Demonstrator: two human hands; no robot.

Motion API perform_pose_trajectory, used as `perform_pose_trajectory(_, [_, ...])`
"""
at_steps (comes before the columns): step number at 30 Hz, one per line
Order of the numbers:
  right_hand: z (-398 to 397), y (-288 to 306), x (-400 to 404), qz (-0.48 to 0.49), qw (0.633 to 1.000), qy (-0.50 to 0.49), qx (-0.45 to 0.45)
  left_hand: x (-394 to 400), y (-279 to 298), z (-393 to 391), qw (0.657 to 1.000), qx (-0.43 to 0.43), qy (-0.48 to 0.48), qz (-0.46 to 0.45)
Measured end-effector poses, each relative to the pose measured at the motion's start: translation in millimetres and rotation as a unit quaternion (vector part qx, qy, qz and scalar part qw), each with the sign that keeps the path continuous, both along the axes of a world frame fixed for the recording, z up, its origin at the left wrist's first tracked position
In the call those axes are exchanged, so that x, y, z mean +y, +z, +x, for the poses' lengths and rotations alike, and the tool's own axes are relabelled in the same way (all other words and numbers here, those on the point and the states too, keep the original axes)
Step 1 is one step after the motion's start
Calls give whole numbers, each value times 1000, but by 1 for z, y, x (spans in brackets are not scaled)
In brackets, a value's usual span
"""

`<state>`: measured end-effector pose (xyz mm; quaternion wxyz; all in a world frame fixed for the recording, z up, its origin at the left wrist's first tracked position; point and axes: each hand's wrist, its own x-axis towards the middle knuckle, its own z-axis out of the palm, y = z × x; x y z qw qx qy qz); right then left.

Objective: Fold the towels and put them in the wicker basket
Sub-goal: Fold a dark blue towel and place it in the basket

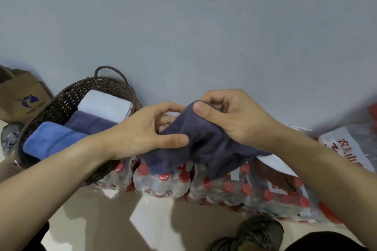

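Observation:
A dark grey-blue towel [206,144] hangs rumpled between both hands above packs of bottled water. My right hand [230,116] pinches its upper edge between thumb and fingers. My left hand [142,130] grips the towel's left side, thumb on top. To the left stands the dark wicker basket [61,100] with a loop handle. Three folded towels lie side by side in it: a white towel [106,104], a purple-blue towel [89,122] and a light blue towel [51,140].
Shrink-wrapped packs of red-capped water bottles [204,185] lie under the towel. A brown paper bag [22,96] stands behind the basket at the far left. A plain wall rises behind. A shoe [259,232] shows at the bottom on the pale floor.

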<state>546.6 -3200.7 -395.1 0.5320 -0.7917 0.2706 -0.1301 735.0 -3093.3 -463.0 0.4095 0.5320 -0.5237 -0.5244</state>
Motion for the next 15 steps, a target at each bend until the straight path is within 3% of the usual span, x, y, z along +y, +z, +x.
perform_pose_trajectory(3, [6, -1, 2, 52, 998, -22, -34, -1, 3, -3, 999, 6, 41, -10])
perform_pose_trajectory(5, [2, -8, -7, 63, 998, -7, -1, 1, 5, 1, 993, 65, 95, -8])
perform_pose_trajectory(7, [-6, -28, -20, 25, 994, 29, 102, 2, 9, 9, 980, 108, 167, 4])
perform_pose_trajectory(9, [-16, -58, -36, -55, 962, 74, 255, 2, 13, 20, 967, 102, 234, 17])
perform_pose_trajectory(12, [-40, -110, -57, -156, 885, 76, 433, 3, 12, 36, 961, -19, 277, 5])
perform_pose_trajectory(15, [-70, -151, -61, -161, 834, 26, 527, 7, 6, 44, 943, -154, 294, -19])
